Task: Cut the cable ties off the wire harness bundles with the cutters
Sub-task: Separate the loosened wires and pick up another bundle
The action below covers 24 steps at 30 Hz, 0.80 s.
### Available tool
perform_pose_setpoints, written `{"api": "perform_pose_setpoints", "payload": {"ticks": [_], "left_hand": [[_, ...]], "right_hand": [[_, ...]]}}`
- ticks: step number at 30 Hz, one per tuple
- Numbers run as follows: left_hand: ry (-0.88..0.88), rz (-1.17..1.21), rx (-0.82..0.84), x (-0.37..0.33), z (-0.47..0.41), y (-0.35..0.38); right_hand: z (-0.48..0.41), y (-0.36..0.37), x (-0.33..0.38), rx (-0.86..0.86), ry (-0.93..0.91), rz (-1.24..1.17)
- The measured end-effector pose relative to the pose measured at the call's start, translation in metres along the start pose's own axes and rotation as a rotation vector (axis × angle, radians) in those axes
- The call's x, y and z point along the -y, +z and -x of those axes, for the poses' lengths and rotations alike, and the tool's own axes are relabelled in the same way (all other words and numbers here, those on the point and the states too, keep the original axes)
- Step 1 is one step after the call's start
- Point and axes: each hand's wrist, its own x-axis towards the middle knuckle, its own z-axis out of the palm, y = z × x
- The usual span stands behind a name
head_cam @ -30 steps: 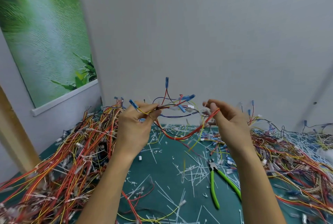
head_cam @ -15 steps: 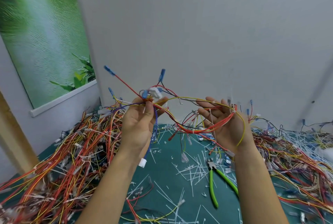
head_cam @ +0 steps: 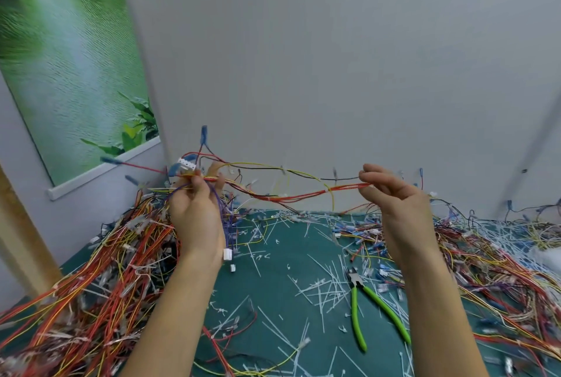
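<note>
A wire harness [head_cam: 291,193] of red, yellow and black wires with blue terminals stretches in the air between my hands, above the green mat. My left hand [head_cam: 197,212] grips its left end, where a white connector and purple wires hang down. My right hand [head_cam: 394,203] pinches the red wires at the right end between thumb and fingers. Small white cable ties sit along the harness. The green-handled cutters [head_cam: 368,300] lie on the mat below my right forearm, held by neither hand.
A big pile of red, orange and yellow harnesses [head_cam: 91,285] covers the left of the green mat [head_cam: 273,270]. Another tangle of harnesses [head_cam: 491,255] lies on the right. Cut white tie scraps [head_cam: 321,288] litter the middle. A grey wall stands close behind.
My hands have moved apart, the right one going right, and the harness is now pulled out long between them. The cutters have stayed on the mat.
</note>
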Motion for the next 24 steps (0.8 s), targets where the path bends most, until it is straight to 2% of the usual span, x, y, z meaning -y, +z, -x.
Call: {"api": "perform_pose_setpoints", "payload": {"ticks": [5, 10, 17, 24], "left_hand": [[-0.068, 0.024, -0.146, -0.003, -0.011, -0.008], [-0.350, 0.265, -0.169, -0.006, -0.023, -0.019], [-0.480, 0.388, -0.030, 0.003, -0.018, -0.015], [-0.530, 0.298, 0.118, 0.012, -0.009, -0.006]], "right_hand": [[0.005, 0.010, -0.003, 0.001, -0.052, 0.173], [0.004, 0.010, -0.002, -0.115, -0.022, 0.072], [-0.004, 0.001, -0.007, -0.232, -0.009, 0.067], [-0.009, -0.011, -0.019, -0.037, 0.189, 0.254]]}}
